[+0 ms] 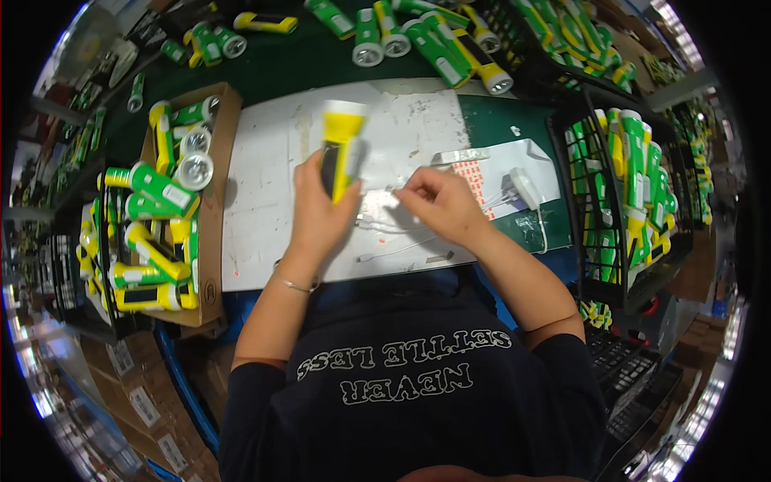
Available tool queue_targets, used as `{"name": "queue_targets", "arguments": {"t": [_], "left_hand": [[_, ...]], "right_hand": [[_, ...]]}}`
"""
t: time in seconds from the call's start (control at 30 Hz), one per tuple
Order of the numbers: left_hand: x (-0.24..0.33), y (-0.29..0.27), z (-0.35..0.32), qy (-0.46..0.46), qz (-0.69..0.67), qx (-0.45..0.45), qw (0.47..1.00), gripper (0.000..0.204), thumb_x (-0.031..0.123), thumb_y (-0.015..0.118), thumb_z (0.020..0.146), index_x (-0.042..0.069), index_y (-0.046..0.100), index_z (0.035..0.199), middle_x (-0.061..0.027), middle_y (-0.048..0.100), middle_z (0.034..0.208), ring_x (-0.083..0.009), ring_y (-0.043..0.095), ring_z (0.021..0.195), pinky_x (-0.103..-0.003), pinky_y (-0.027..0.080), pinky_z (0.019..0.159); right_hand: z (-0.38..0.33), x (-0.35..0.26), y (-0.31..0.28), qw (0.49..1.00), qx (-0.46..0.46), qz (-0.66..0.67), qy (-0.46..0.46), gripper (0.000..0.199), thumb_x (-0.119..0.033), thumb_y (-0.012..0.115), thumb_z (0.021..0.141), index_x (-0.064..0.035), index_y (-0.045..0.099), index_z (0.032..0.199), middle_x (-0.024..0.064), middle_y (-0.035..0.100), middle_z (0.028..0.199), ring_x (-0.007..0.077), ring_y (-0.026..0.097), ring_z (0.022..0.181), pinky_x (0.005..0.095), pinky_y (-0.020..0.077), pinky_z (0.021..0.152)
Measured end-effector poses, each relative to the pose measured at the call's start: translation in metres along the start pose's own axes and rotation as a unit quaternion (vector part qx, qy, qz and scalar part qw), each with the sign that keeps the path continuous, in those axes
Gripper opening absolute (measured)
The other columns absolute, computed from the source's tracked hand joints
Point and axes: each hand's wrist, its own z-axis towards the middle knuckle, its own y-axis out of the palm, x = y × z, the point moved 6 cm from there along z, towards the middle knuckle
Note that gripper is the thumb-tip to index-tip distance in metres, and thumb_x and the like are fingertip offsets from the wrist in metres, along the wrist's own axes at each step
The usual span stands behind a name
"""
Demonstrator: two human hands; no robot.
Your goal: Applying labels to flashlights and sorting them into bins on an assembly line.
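Gripping a yellow flashlight (pixel 340 153) around its lower body, the left hand (pixel 320 210) holds it upright over a worn white work mat (pixel 265 209), lens end pointing away from the person and the dark panel of the body facing the palm. Just beside that grip, toward the person's right, the right hand (pixel 440 202) is pinched closed, thumb and fingers pressed together on something too small to make out, close to the flashlight's base but apart from it. Beyond the right hand lies a sheet of small red stickers (pixel 472 178), and past that a white dispenser (pixel 526 187) with a thin cord. Out to the left of the held flashlight, a cardboard box (pixel 215 201) is packed with green and yellow flashlights (pixel 157 186). Farther from the grip, more flashlights (pixel 438 44) lie loose on the dark green table (pixel 281 68), and to the right a black wire rack (pixel 590 185) stands filled with others.
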Motion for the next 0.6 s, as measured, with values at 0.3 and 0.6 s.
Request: {"name": "queue_targets", "arguments": {"t": [0.3, 0.6], "left_hand": [[0.052, 0.026, 0.007, -0.148, -0.584, -0.216, 0.768, 0.060, 0.036, 0.046, 0.090, 0.008, 0.027, 0.140, -0.0050, 0.043, 0.126, -0.0188, 0.042, 0.115, -0.032, 0.032, 0.097], [0.034, 0.026, 0.010, -0.186, -0.481, -0.301, 0.802, 0.056, 0.028, 0.054, 0.086, 0.006, 0.036, 0.134, -0.0039, 0.039, 0.126, -0.0161, 0.040, 0.113, -0.029, 0.034, 0.091]], "right_hand": [[-0.020, -0.036, 0.004, 0.981, 0.005, 0.182, -0.063, 0.054, -0.048, 0.070, 0.070, -0.0020, 0.056, 0.095, 0.0133, 0.059, 0.078, 0.0222, 0.059, 0.072, 0.0318, 0.0466, 0.064], [-0.102, -0.016, -0.317, 0.687, 0.387, -0.573, 0.225, 0.059, -0.059, 0.055, 0.070, -0.0037, 0.064, 0.087, 0.0146, 0.062, 0.090, 0.0300, 0.063, 0.081, 0.0419, 0.0499, 0.068]]}}
